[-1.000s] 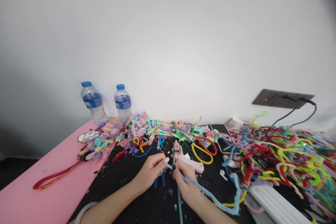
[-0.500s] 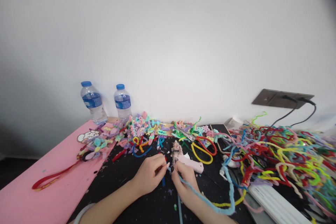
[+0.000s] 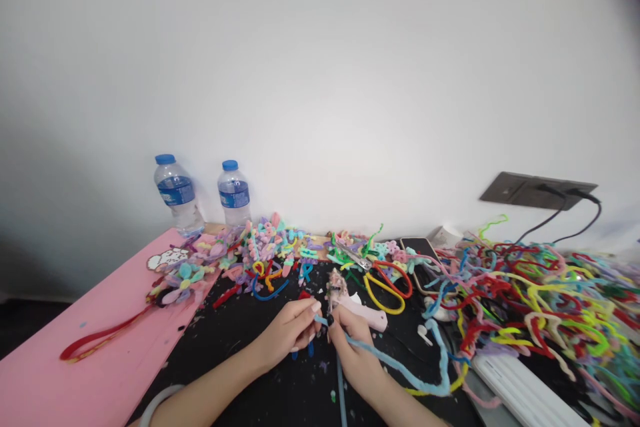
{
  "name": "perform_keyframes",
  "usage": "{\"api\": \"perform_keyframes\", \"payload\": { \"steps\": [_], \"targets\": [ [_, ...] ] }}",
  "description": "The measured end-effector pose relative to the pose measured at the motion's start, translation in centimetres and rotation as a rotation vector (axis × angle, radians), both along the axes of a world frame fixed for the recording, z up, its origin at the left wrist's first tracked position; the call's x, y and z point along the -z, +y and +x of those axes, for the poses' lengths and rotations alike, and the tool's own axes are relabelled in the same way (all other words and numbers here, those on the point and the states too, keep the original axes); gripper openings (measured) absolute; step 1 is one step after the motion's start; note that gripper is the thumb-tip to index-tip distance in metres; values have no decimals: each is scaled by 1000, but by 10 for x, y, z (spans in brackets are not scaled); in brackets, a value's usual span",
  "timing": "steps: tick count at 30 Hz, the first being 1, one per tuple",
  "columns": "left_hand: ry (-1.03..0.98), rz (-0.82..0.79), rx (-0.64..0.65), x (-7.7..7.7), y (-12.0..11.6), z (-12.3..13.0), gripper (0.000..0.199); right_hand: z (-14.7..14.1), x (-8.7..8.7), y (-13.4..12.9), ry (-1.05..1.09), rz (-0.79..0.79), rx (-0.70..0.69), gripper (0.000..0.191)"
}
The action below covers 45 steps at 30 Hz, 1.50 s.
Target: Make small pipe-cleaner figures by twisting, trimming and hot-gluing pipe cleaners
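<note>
Between my two hands runs a light blue pipe cleaner [image 3: 400, 368]. My left hand [image 3: 290, 330] pinches its short end, finger and thumb pressed together. My right hand [image 3: 353, 340] grips it a little further along, and the long tail trails over my right wrist toward the heap on the right. Just behind my right hand lies a pale pink glue gun [image 3: 367, 313], its nozzle end crusted with pinkish residue. Scissors [image 3: 385, 283] with one red and one yellow handle lie beyond it. Small dark blue pieces [image 3: 311, 349] and a red piece [image 3: 304, 295] show around my left hand.
A big tangle of coloured pipe cleaners [image 3: 545, 300] covers the right side, beside a white box-like device [image 3: 525, 390] and a phone [image 3: 420, 248]. Finished fuzzy shapes [image 3: 265, 243] line the back. Two water bottles [image 3: 234, 197] stand by the wall. A pink board [image 3: 100, 320] lies left.
My hands have drawn slightly apart, showing more of the blue strand between them. My left hand has turned a little, and the trailing strand has shifted lower right of my wrist.
</note>
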<state>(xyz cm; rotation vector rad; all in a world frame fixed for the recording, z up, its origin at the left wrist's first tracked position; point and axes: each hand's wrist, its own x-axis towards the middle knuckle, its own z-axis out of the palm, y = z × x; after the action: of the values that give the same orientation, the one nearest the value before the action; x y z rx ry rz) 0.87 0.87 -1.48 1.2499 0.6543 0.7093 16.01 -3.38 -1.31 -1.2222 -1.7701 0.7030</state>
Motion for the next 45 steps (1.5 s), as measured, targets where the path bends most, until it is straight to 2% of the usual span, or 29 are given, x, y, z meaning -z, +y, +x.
{"api": "perform_keyframes", "payload": {
  "steps": [6,12,15,18,25,28,33,35,37,41,45],
  "targets": [
    [16,16,-26,4,-2,0,42,-2,-1,-3,-28,-23,6,29],
    [58,115,-86,4,-1,0,41,-1,-1,-4,-42,7,35,28],
    [41,82,-140,4,2,-1,40,0,-2,-2,-39,61,66,28],
    [-8,28,-140,3,3,-1,38,0,-3,0,-40,82,94,28],
    [24,54,-144,3,1,-1,36,-1,-3,2,-54,82,89,27],
    [127,172,-207,2,1,-1,36,-2,-2,1,-71,98,102,28],
    [378,626,-338,-4,1,-3,36,0,1,-4,-148,133,38,24],
    [399,688,-342,-5,1,-4,35,0,1,-6,-165,147,17,22],
    [337,578,-306,-5,1,-5,36,0,1,-5,-141,149,40,24],
    [124,214,-172,-2,2,-5,38,0,1,-1,-58,118,93,28],
    [48,143,-136,0,3,-3,39,-1,2,1,-56,76,75,28]
  ]
}}
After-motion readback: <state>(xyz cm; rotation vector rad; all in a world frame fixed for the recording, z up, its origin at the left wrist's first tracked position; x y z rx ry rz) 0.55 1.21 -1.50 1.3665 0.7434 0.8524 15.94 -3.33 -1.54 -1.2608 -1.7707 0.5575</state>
